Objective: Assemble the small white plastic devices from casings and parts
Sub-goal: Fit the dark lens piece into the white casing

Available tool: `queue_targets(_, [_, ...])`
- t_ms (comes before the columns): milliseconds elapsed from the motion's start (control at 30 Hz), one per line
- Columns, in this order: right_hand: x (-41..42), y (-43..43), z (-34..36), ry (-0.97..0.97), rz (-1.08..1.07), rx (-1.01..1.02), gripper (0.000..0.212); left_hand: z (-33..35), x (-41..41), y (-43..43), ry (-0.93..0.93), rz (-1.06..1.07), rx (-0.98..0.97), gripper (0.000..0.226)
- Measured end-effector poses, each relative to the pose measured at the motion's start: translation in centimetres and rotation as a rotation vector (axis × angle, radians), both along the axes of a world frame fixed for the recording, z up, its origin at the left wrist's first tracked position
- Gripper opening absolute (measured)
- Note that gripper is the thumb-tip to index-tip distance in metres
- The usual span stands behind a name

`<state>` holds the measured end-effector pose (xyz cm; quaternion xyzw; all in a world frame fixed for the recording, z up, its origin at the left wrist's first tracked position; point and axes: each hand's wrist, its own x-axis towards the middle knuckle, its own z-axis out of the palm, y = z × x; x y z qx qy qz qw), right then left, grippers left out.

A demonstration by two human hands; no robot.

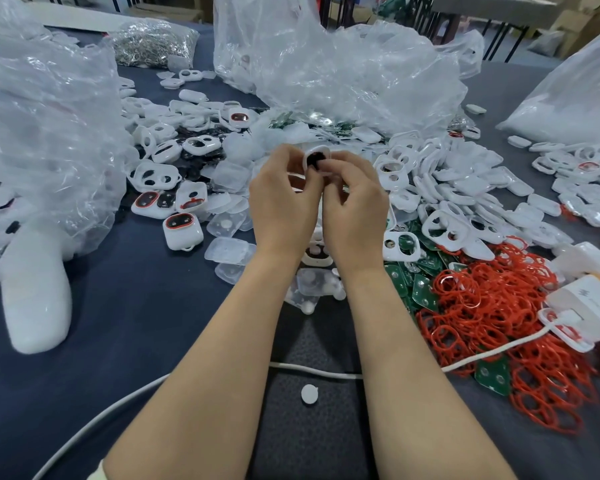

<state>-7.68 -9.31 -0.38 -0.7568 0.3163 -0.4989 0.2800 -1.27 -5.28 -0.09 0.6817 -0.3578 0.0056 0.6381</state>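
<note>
My left hand (284,199) and my right hand (352,199) meet above the middle of the table and together hold one small white casing (317,152). A black round part (315,160) sits in the casing's opening, under my fingertips. Loose white casings (440,188) lie heaped to the right. Red rubber rings (492,306) and green circuit boards (423,292) are piled at the near right. Casings with red rings and black parts fitted (182,230) lie to the left.
Big clear plastic bags (39,133) stand left, back centre and right. A bag of metal parts (153,43) is at the back. A white charger with cable (582,306) lies at right. A white disc (309,393) lies near me on the dark table (136,323).
</note>
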Motion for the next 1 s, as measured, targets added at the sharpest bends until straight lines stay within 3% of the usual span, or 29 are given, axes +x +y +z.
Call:
queue_targets(267, [0.2,0.1,-0.1,0.038,0.019,-0.031,0.027,0.3,0.5,-0.2,0.253,-0.161,-0.007,0.004])
queue_targets(433, [-0.2,-0.3,-0.1,0.003,-0.016,0.047,0.025,0.5,-0.3,-0.6,0.309,-0.309,-0.006,0.045])
queue_targets(567, [-0.8,-1.0,0.2,-0.224,-0.018,0.341,0.019,0.6,-0.9,-0.5,0.296,-0.305,-0.002,0.040])
queue_targets(700, [-1.3,-2.0,0.7,-0.619,0.344,0.904,0.011,0.5,0.3,-0.2,0.377,-0.110,-0.112,0.039])
queue_targets(767, [-1.4,-2.3,0.7,-0.686,0.463,1.065,0.015,0.4,1.1,-0.2,0.513,-0.032,-0.170,0.039])
queue_targets(867, [-1.5,-2.5,0.5,-0.703,0.580,1.144,0.034,0.2,1.5,-0.3,0.654,-0.001,-0.207,0.041])
queue_targets(1000, [-1.6,-2.5,0.6,-0.689,0.628,1.145,0.040,0.2,1.3,-0.5,0.636,-0.011,-0.213,0.041])
